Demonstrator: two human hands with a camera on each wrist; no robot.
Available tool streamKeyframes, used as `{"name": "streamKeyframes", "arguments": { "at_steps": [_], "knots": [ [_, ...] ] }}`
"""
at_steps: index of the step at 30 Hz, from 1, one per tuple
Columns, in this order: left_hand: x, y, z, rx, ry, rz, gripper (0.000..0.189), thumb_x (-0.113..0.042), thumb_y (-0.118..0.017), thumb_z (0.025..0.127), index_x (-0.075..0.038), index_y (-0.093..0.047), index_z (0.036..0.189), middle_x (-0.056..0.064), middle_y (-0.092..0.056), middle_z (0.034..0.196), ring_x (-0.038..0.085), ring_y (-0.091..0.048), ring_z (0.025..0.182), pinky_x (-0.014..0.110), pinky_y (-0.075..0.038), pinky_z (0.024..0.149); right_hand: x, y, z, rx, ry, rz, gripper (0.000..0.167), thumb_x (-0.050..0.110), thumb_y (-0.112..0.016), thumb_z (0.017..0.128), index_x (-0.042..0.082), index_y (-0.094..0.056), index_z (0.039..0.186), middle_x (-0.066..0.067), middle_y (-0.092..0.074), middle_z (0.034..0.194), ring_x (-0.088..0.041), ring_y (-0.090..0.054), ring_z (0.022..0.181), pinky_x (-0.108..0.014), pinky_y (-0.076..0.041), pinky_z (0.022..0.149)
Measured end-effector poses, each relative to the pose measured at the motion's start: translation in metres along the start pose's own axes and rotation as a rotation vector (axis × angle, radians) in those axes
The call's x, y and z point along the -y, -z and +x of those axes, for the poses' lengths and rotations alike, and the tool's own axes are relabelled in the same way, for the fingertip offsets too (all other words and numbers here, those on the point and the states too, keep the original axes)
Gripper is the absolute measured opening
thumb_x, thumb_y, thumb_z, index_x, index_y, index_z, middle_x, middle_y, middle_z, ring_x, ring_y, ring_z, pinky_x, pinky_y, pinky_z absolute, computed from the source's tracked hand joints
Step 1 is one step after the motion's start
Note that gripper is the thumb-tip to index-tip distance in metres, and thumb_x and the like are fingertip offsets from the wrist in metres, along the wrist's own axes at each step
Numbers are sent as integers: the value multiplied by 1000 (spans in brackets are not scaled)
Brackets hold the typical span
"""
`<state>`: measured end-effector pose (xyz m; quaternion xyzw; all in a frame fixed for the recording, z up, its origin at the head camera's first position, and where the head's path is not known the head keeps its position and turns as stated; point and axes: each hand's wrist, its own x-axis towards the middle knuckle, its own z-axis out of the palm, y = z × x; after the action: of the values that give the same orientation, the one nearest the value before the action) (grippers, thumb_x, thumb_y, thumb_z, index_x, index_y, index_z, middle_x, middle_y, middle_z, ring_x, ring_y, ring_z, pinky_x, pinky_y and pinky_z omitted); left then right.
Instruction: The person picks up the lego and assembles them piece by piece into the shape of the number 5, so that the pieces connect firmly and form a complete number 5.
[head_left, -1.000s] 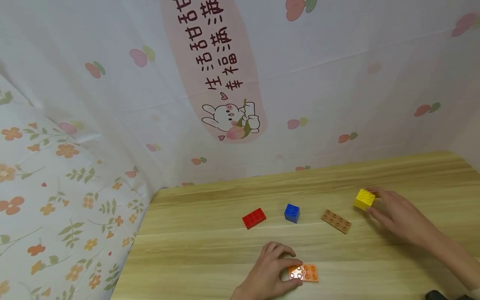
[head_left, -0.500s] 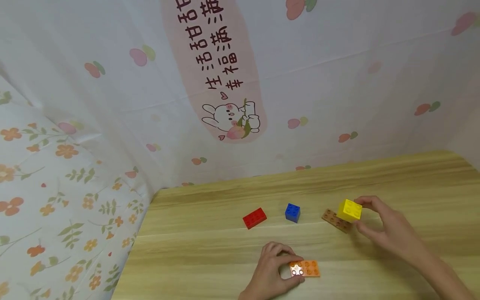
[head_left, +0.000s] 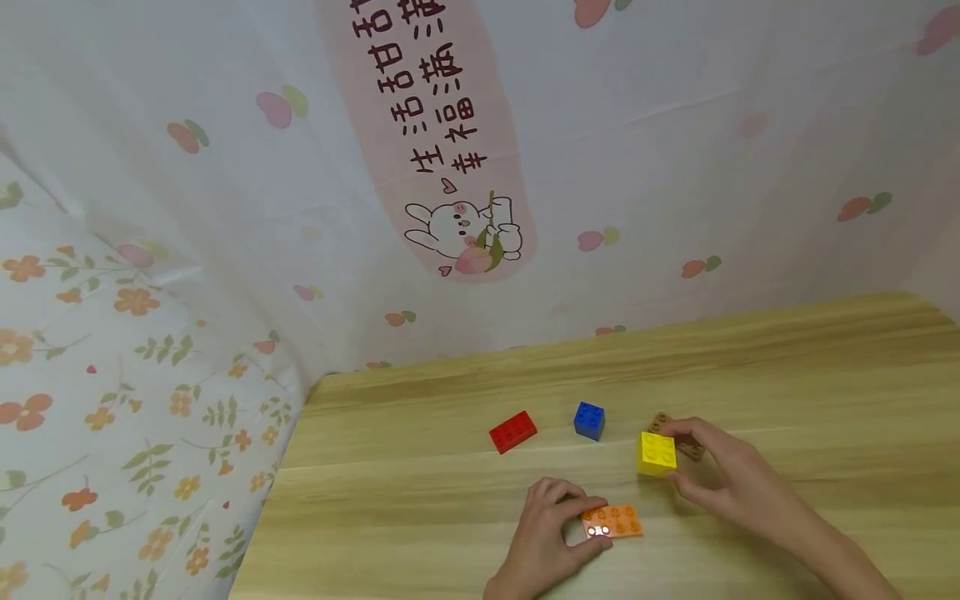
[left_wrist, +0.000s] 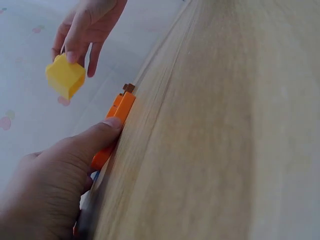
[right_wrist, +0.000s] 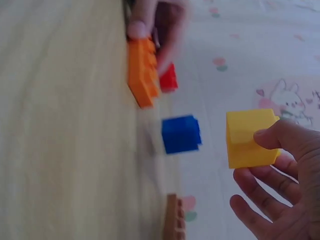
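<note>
My left hand (head_left: 542,533) grips the left end of a flat orange building brick (head_left: 624,522) on the table, thumb on the near side and fingers on the far side. Its studs face up. Between thumb and fingers of my right hand (head_left: 738,479) is a square yellow building brick (head_left: 657,454), raised above the table, studs up. In the right wrist view the thumb presses one side of this yellow brick (right_wrist: 245,142). Part of a flat brown brick (head_left: 660,422) lies behind the right hand, mostly covered by it.
A blue square brick (head_left: 589,422) stands beyond the orange one, and a flat red brick (head_left: 513,432) lies to its left. The wood-grain table (head_left: 390,500) ends at a patterned cloth (head_left: 637,167) behind and another (head_left: 135,400) at the left.
The right hand has carried the yellow brick left and toward me, from right of the brown brick past it toward the orange one. The left hand stays on the orange brick.
</note>
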<state>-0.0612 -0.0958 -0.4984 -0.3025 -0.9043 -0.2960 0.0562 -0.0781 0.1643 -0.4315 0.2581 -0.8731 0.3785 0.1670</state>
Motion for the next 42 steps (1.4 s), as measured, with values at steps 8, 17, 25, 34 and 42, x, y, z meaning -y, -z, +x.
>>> {"name": "streamKeyframes", "arguments": {
  "at_steps": [8,17,25,34,42],
  "knots": [
    [-1,1,5,-54,4,4,33,-47,-69,80,-27,-70,107,-18,-54,97,2,-43,95,26,-37,88,7,-23,-4,95,43,61,49,2,-80,67,7,-57,110,6,-61,106,-10,-61,88,-34,-53,72],
    [-2,-2,7,-82,14,-6,32,-43,-71,79,-26,-70,107,-15,-53,97,4,-44,96,27,-37,86,6,-33,-10,94,144,37,61,1,-79,64,19,-62,119,10,-57,110,-9,-57,95,-27,-52,76],
    [-1,-2,7,-95,6,1,32,-39,-72,80,-25,-69,108,-14,-53,98,5,-45,96,27,-37,86,5,-38,-12,148,121,50,53,3,-79,67,19,-63,115,10,-58,106,-9,-57,93,-27,-52,74],
    [-4,-2,10,-111,2,22,33,-37,-73,79,-24,-69,110,-12,-53,101,6,-45,96,28,-38,87,5,-36,-12,165,105,69,50,2,-78,69,18,-64,115,5,-60,110,-13,-59,96,-27,-52,76],
    [-6,-4,10,-148,-5,-55,40,-42,-69,82,-24,-64,118,-13,-55,113,6,-44,104,33,-36,89,6,-38,-13,187,109,105,48,5,-77,73,18,-64,117,7,-60,108,-12,-59,96,-27,-52,76]
  ]
}}
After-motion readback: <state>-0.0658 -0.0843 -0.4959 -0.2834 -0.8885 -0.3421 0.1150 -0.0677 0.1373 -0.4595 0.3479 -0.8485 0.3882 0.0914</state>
